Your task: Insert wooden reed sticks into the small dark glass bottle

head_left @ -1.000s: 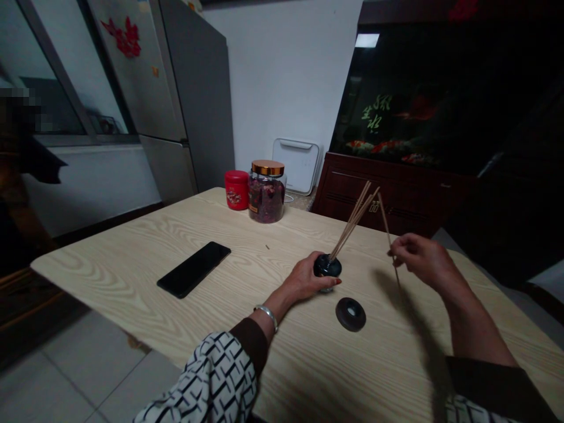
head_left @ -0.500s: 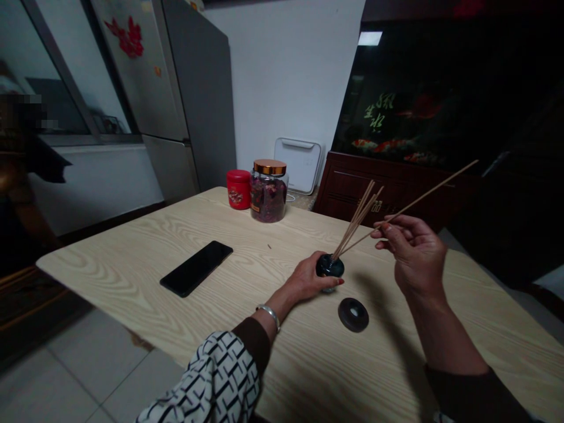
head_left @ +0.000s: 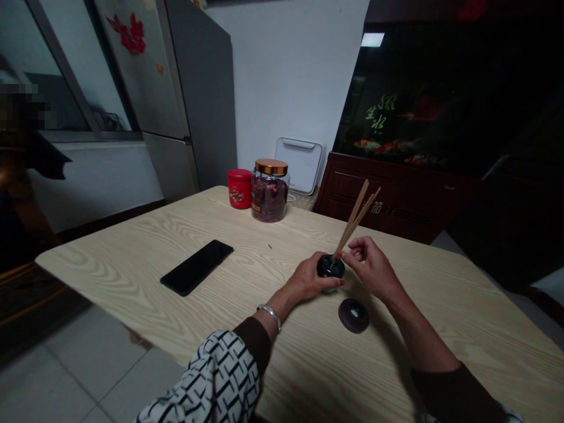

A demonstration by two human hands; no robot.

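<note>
Several sticks [head_left: 348, 232] already stand in the dark bottle [head_left: 331, 265] on the table [head_left: 317, 364]; my left hand [head_left: 307, 278] clasps it; my right hand [head_left: 371, 265] is at the sticks' base, pinch unreadable to me; dark ring [head_left: 353, 316] lies off the bottle; remainder unclear.

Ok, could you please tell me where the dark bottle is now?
In the head view, the dark bottle is right of centre, in the left hand, just beyond the dark disc on the table.
</note>
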